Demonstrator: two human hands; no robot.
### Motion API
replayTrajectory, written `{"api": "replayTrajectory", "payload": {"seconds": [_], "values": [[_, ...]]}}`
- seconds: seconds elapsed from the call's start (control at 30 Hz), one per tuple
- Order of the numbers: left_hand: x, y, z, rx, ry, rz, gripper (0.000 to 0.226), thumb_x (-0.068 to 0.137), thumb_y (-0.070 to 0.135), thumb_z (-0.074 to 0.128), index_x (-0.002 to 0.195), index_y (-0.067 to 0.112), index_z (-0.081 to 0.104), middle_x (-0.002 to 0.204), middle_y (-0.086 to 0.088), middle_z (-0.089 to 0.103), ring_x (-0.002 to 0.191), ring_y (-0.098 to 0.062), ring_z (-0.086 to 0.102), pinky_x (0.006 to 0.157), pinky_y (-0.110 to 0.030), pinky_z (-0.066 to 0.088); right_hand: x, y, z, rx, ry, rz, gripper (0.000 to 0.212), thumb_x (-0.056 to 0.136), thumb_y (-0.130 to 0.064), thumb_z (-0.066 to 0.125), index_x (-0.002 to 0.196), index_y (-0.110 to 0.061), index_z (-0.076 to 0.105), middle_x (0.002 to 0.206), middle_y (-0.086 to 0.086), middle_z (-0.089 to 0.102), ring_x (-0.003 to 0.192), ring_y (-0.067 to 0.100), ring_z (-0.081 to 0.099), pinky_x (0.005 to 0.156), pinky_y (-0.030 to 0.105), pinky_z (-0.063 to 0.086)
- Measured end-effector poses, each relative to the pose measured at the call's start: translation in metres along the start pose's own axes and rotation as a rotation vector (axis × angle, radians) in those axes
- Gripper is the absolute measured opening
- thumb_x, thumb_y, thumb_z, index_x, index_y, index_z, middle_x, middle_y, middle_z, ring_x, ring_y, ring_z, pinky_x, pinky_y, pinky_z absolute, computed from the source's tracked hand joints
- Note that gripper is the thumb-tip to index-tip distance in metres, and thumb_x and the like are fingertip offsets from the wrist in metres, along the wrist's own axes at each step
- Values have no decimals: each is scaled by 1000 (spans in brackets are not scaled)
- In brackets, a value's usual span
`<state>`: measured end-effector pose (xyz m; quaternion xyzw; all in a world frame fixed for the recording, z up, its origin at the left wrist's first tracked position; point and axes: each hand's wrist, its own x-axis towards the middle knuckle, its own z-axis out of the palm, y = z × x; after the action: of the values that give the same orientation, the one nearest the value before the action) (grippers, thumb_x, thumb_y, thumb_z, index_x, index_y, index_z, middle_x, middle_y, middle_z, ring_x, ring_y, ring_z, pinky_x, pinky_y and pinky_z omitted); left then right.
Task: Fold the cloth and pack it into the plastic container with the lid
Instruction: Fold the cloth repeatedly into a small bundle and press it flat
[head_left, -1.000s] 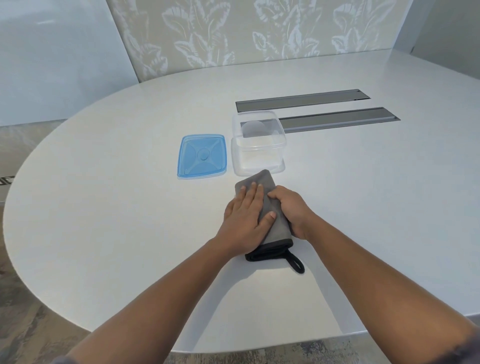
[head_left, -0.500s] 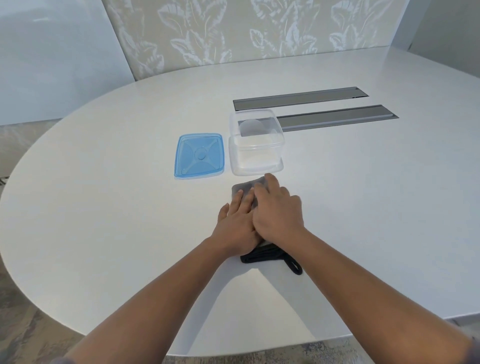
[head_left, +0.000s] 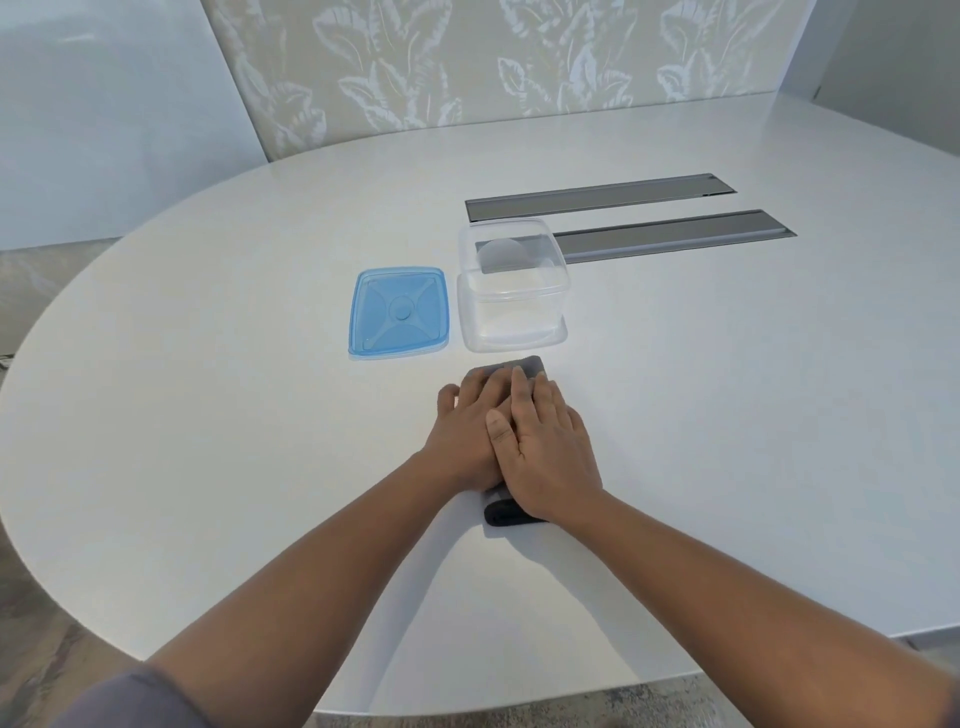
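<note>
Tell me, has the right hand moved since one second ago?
Yes. The right hand moved from the grey cloth's right edge up onto it, toward the clear container, overlapping the left hand.

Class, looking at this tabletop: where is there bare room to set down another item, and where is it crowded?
Bare: the table left of the blue lid; the stretch right of the clear container, below the metal strips. Crowded: the middle, where both hands press the grey cloth just before the container.
</note>
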<state>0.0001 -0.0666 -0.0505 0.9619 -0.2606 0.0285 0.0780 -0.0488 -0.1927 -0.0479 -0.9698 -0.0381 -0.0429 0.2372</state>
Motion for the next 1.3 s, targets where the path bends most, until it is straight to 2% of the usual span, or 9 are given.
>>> {"api": "replayTrajectory", "payload": {"seconds": [0.1, 0.27, 0.5, 0.67, 0.8, 0.87, 1.07, 1.2, 1.3], "values": [[2, -5, 2, 91, -25, 102, 88, 93, 59, 46, 163, 32, 0, 171, 4, -3, 157, -28, -7, 123, -48, 3, -2, 0, 0, -35, 2, 18, 81, 96, -63, 6, 163, -16, 5, 171, 13, 11, 157, 25, 6, 126, 42, 10], [12, -13, 5, 80, -89, 100, 84, 97, 59, 41, 162, 34, -6, 171, 7, -1, 157, -28, 1, 124, -47, 6, -3, -2, 1, -68, -10, 23, 80, 100, -63, 12, 163, -14, 4, 171, 14, 9, 157, 28, 6, 125, 43, 9], [24, -16, 10, -181, -164, -87, 67, 97, 67, 20, 158, 50, -1, 171, 13, 2, 157, -22, -6, 125, -51, 8, -4, -1, 4, -87, -14, 16, 90, 93, -73, 0, 163, -16, 0, 172, 11, 6, 158, 26, 1, 125, 43, 6], [28, -19, 9, -263, -120, -270, 59, 99, 65, 20, 157, 53, 15, 170, 2, 17, 156, -24, 8, 123, -47, 6, -7, 1, 6, -135, -38, 10, 98, 91, -79, 0, 163, -14, 6, 172, 10, 6, 158, 25, -2, 125, 46, 7], [29, -17, 7, -296, -121, -378, 59, 100, 61, 21, 158, 50, 16, 171, -3, 13, 156, -24, 7, 123, -46, 2, -10, 2, 4, -152, -53, 10, 99, 90, -81, 1, 163, -14, 10, 172, 9, 5, 157, 25, -2, 125, 46, 7], [27, -14, 7, -335, -55, -466, 60, 102, 59, 24, 160, 44, 19, 170, -5, 16, 155, -28, 12, 122, -48, 8, -10, 2, 3, -153, -60, 8, 100, 90, -81, 0, 163, -15, 11, 172, 10, 5, 157, 26, -1, 125, 46, 8], [17, -10, 1, -503, 130, -654, 62, 99, 48, 47, 151, 17, 35, 143, -10, 49, 132, -36, 41, 105, -46, 35, -10, 3, 2, -109, -67, 10, 109, 84, -86, -7, 163, -14, 11, 172, 10, 2, 157, 27, -1, 126, 46, 8], [16, -9, -10, -799, 172, -718, 30, 94, 34, 56, 118, 18, 49, 97, 4, 59, 90, -16, 59, 70, -30, 44, -9, 3, 4, -96, -61, 11, 111, 83, -87, -9, 163, -14, 10, 172, 9, 0, 157, 27, 0, 125, 45, 8], [20, -7, -18, -952, 133, -791, 19, 91, 34, 62, 88, 19, 50, 88, 6, 59, 80, -12, 58, 57, -26, 44, -8, 4, 5, -98, -63, 5, 106, 86, -85, -5, 163, -14, 10, 172, 9, 0, 157, 27, 0, 125, 45, 9]]}}
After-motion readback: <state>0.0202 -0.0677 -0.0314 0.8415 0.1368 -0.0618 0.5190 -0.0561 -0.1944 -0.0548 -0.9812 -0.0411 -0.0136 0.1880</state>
